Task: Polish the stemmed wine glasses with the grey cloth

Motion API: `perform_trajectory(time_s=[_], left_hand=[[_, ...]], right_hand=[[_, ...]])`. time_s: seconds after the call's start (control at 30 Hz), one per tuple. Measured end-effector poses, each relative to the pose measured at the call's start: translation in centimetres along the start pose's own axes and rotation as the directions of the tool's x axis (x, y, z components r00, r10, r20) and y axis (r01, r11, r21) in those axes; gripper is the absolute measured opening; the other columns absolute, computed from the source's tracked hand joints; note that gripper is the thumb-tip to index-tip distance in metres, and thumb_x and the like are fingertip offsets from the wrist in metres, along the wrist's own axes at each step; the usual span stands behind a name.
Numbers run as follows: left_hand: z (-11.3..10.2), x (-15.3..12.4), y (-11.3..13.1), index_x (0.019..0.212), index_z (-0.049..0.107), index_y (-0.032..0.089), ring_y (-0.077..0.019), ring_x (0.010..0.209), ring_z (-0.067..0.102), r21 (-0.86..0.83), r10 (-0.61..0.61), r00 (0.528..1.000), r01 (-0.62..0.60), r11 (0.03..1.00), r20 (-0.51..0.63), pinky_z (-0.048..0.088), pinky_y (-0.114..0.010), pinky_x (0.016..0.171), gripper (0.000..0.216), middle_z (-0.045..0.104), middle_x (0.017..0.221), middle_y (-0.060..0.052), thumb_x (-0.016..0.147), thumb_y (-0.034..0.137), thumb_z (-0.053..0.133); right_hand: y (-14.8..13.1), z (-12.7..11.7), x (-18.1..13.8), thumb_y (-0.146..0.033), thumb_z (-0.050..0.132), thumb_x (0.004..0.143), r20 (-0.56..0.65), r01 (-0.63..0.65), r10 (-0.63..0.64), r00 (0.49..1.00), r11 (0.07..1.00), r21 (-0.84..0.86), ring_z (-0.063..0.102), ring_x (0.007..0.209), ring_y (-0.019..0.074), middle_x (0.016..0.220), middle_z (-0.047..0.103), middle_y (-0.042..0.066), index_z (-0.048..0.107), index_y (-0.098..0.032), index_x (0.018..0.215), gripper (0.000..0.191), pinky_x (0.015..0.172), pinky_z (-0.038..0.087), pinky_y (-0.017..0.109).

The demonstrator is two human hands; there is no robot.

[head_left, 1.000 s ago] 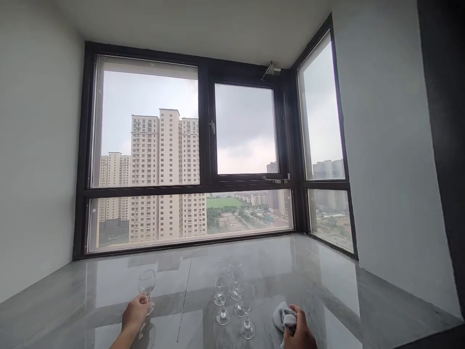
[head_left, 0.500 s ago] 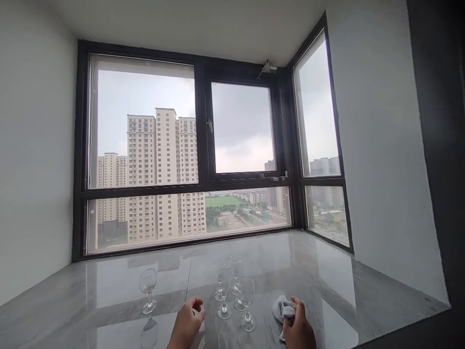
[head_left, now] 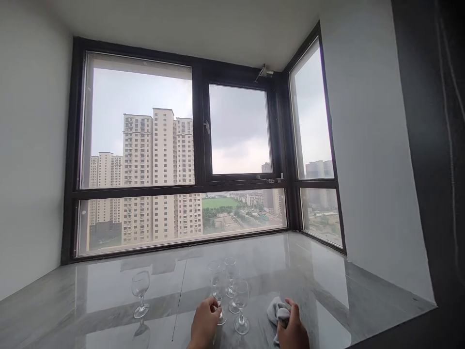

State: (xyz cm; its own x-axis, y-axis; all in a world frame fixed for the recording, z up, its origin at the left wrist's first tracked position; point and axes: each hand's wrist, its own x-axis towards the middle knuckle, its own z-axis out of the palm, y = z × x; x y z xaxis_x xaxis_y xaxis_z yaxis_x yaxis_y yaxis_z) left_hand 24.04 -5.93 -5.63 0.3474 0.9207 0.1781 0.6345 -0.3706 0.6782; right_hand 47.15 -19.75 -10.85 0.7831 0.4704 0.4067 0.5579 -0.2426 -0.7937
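Observation:
Several clear stemmed wine glasses stand upright in a cluster on the glossy grey sill. My left hand [head_left: 205, 322] is at the left front of that cluster, its fingers closed around the stem of one wine glass [head_left: 219, 287]. Just right of it stands another wine glass [head_left: 240, 293], with further ones behind. My right hand [head_left: 293, 325] grips a crumpled light grey cloth [head_left: 278, 310] that rests on the sill. Off to the left, a single wine glass [head_left: 140, 287] stands apart from the group.
The grey stone sill [head_left: 308, 276] reflects the window and ends at a front edge on the right. Dark window frames [head_left: 174, 190] rise behind the glasses. White walls [head_left: 366, 145] close in the sides.
My left hand has moved right, from beside the cluster to the stem of a glass, and its fingers have closed. My right hand stays on the cloth. The view has shifted slightly.

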Motion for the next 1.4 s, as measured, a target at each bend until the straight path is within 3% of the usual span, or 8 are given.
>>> perform_trajectory(time_s=[0.17,0.5,0.83,1.0,1.1,1.23,1.33,1.4], left_hand=[[-2.6,-2.2,-2.4,0.075,0.061,0.02,-0.0179,0.076,0.064,0.094,0.082,0.996,-0.08,0.992,-0.018,0.039,-0.026,0.069,0.01,0.07,0.079,-0.003,0.081,0.021,0.054],[-13.7,-5.6,-13.2,0.075,0.061,0.021,-0.0176,0.071,0.062,0.147,0.058,0.986,-0.035,0.989,-0.156,0.04,-0.025,0.067,0.016,0.069,0.073,-0.001,0.083,0.028,0.048],[-16.7,-4.2,-17.4,0.085,0.062,0.022,-0.0203,0.075,0.063,0.136,-0.077,0.955,0.12,0.983,-0.287,0.04,-0.025,0.067,0.019,0.067,0.077,-0.001,0.084,0.035,0.048],[-16.3,-5.4,-16.8,0.084,0.049,0.023,-0.0201,0.075,0.062,0.194,-0.192,0.898,0.286,0.938,-0.395,0.039,-0.026,0.064,0.006,0.064,0.08,-0.001,0.082,0.03,0.05],[-14.8,-6.9,-14.8,0.071,0.041,0.025,-0.0187,0.069,0.059,0.233,-0.206,0.928,0.285,0.93,-0.312,0.036,-0.026,0.062,0.017,0.061,0.071,0.001,0.086,0.032,0.044],[-11.0,-7.9,-9.1,0.065,0.044,0.023,-0.0175,0.07,0.058,0.272,0.01,0.992,0.024,0.962,-0.122,0.037,-0.027,0.065,0.022,0.061,0.069,0.0,0.087,0.028,0.042],[-7.8,-6.9,-4.5,0.074,0.06,0.022,-0.02,0.083,0.062,0.218,0.19,0.981,-0.191,0.957,0.025,0.043,-0.028,0.075,0.015,0.067,0.083,-0.003,0.083,0.025,0.047],[-5.8,-5.3,-2.2,0.095,0.069,0.023,-0.0243,0.102,0.062,0.183,0.279,0.957,-0.289,0.94,0.079,0.045,-0.032,0.09,0.023,0.069,0.103,-0.007,0.079,0.022,0.053]], right_hand=[[0.3,-0.2,0.1,-0.031,0.042,0.076,0.034,0.017,-0.019,0.999,0.999,0.046,0.072,0.09,0.0289,0.105,0.073,0.014,0.048,-0.021,0.12,0.046,0.07,0.052,0.034],[0.2,-0.4,-0.1,-0.037,0.04,0.074,-0.007,0.035,-0.035,0.999,0.999,-0.002,0.071,0.08,0.0318,0.107,0.072,0.018,0.05,-0.019,0.118,0.049,0.066,0.051,0.038],[-1.1,-1.4,-0.5,-0.04,0.036,0.079,0.045,0.001,0.0,0.999,1.0,-0.011,0.07,0.073,0.0301,0.1,0.072,0.017,0.048,-0.017,0.121,0.049,0.062,0.05,0.036],[-1.3,-1.6,-0.6,-0.041,0.038,0.079,0.078,-0.009,0.007,0.997,1.0,0.023,0.07,0.073,0.0287,0.102,0.072,0.017,0.049,-0.018,0.121,0.049,0.057,0.049,0.034],[-1.4,-1.5,-0.8,-0.04,0.036,0.081,0.033,0.011,-0.01,0.999,1.0,-0.008,0.069,0.074,0.0293,0.099,0.072,0.016,0.049,-0.018,0.121,0.047,0.06,0.049,0.035],[-1.5,-1.2,-0.9,-0.038,0.033,0.082,-0.005,0.029,-0.029,1.0,0.998,-0.047,0.07,0.078,0.0293,0.101,0.072,0.017,0.049,-0.017,0.12,0.046,0.063,0.049,0.035],[-1.4,-1.2,-0.9,-0.036,0.033,0.083,-0.007,0.027,-0.027,1.0,0.998,-0.057,0.071,0.078,0.0284,0.101,0.072,0.016,0.05,-0.018,0.12,0.044,0.062,0.048,0.033],[-1.3,-1.3,-0.9,-0.035,0.036,0.082,-0.008,0.03,-0.03,1.0,0.998,-0.047,0.071,0.078,0.0278,0.099,0.073,0.014,0.05,-0.019,0.12,0.043,0.06,0.048,0.032]])
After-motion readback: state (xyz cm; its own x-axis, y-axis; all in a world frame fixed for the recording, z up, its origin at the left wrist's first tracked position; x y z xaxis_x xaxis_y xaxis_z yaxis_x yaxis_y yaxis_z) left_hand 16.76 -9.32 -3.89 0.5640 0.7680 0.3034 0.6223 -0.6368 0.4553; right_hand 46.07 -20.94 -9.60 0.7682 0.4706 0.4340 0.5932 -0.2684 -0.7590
